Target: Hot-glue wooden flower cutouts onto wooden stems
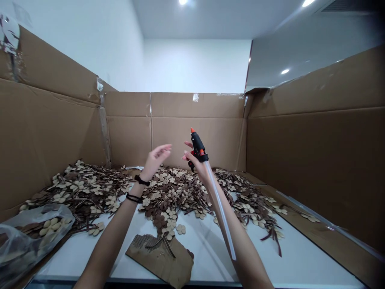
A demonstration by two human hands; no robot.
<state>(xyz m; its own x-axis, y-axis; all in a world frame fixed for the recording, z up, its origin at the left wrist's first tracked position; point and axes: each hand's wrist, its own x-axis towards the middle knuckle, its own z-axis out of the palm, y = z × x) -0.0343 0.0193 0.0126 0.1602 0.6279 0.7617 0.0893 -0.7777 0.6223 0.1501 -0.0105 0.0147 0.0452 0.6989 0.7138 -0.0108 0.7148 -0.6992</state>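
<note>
A black hot glue gun [197,143] with an orange nozzle points upward in my right hand [195,158]. From its back end a long clear glue stick [221,208] runs down along my right forearm. My left hand [157,157] is raised to the left of the gun, fingers stretched toward it and slightly bent, with no object visible in them. Dark bands circle my left wrist. Below both hands spreads a heap of beige and brown flower-shaped cutouts [177,188] mixed with thin dark strips.
A torn piece of cardboard [168,261] with a few strips on it lies at the front of the white table [207,245]. At left sits a clear plastic bag [33,241] of flower pieces. Tall cardboard walls [177,136] enclose the back and both sides.
</note>
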